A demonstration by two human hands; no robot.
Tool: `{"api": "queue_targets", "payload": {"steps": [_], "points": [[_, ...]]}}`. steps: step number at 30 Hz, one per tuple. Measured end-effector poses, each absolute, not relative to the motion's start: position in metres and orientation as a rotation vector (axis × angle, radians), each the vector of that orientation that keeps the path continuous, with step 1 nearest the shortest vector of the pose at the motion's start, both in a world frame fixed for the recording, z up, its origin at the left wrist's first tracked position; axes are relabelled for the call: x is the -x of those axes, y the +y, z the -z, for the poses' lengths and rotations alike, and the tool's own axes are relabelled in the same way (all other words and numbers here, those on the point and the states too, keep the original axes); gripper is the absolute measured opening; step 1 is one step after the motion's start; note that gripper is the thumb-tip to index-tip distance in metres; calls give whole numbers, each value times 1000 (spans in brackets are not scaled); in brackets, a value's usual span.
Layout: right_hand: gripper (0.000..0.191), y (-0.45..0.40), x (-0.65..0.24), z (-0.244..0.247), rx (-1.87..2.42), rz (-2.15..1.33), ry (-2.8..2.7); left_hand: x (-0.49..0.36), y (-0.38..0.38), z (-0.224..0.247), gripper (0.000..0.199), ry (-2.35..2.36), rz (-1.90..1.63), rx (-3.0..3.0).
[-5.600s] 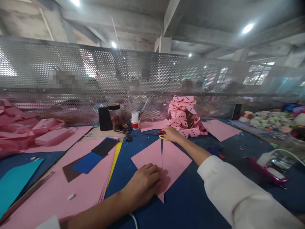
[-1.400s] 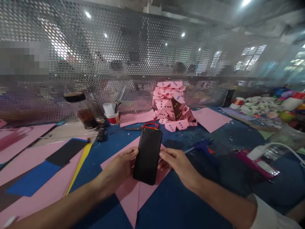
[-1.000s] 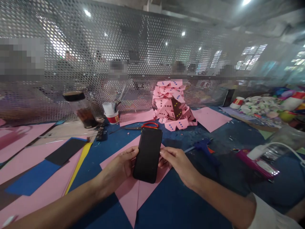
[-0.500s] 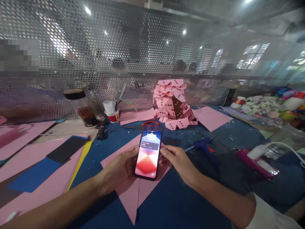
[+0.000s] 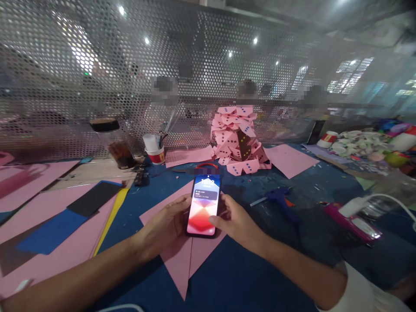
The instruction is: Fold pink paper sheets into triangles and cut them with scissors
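Observation:
A lit smartphone (image 5: 203,206) is held upright-tilted toward me, its lock screen showing a notification over a red and blue background. My left hand (image 5: 175,216) grips its left edge, with the fingers hidden behind. My right hand (image 5: 235,219) wraps the right edge, and its thumb rests over the lower right of the screen. Beneath the phone lies a folded pink paper sheet (image 5: 177,271) with a pointed corner toward me. Behind the phone are red-handled scissors (image 5: 208,165), partly blurred out.
A stack of pink folded papers with dots (image 5: 227,138) stands at the back. Right of my hands lie a blue glue gun (image 5: 281,201) and a magenta device (image 5: 354,225) with a white cable. A tilted jar (image 5: 118,147) and a paper cup (image 5: 156,156) stand back left.
My right thumb has moved from the phone's right edge onto the lower part of its screen. The left hand still holds the phone, and the view has shifted slightly.

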State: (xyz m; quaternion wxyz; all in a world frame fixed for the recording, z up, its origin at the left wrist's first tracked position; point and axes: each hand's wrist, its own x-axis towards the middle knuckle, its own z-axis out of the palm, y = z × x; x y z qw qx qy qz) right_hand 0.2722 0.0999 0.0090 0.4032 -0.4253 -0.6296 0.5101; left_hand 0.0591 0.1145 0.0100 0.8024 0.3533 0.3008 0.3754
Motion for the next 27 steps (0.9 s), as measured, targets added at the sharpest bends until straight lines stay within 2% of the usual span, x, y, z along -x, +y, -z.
{"api": "queue_targets", "payload": {"steps": [9, 17, 27], "points": [[41, 99, -267, -4, 1256, -1085, -1681, -61, 112, -17, 40, 628, -758, -783], [17, 99, -270, -11, 1221, -1065, -1687, -59, 115, -8, 41, 639, -771, -755], [29, 100, -275, -2, 1124, -1016, -1759, -58, 117, -5, 40, 642, -764, -739]]}}
